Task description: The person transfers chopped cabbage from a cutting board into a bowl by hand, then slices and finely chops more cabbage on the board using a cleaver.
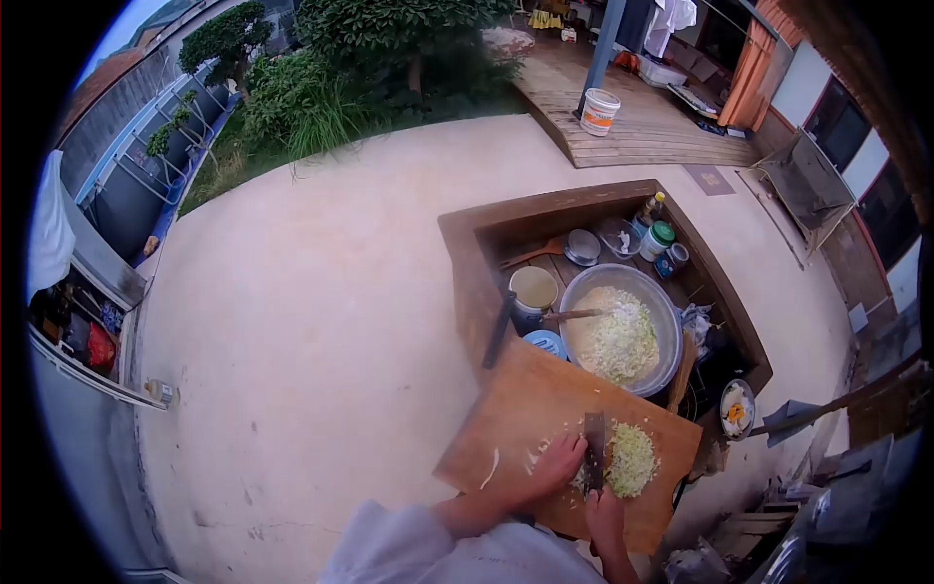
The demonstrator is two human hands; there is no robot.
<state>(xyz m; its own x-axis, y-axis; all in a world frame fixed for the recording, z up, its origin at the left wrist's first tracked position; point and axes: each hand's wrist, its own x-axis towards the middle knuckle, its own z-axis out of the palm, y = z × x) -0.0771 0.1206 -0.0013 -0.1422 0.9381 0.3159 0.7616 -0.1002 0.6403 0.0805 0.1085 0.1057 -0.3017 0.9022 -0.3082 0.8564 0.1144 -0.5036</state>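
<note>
My right hand [605,511] grips the handle of a knife with a dark, broad blade [594,450]. The blade rests on a wooden cutting board [520,409], edge down. My left hand [557,464] is just left of the blade, its fingers bent and pressed together on the board; what lies under them is hidden. A heap of finely chopped pale green vegetable [632,459] lies right of the knife. White shreds are scattered left of my left hand. Beyond the board, a large basin [671,321] holds more chopped vegetable with a wooden-handled utensil [574,314] in it.
A brown wooden frame [467,234] surrounds the basin, a lidded tub [534,288], a green-lidded jar [661,235] and a bottle [650,206]. A small bowl [737,409] with food stands at the right. A white bucket [600,112] is on the wooden deck.
</note>
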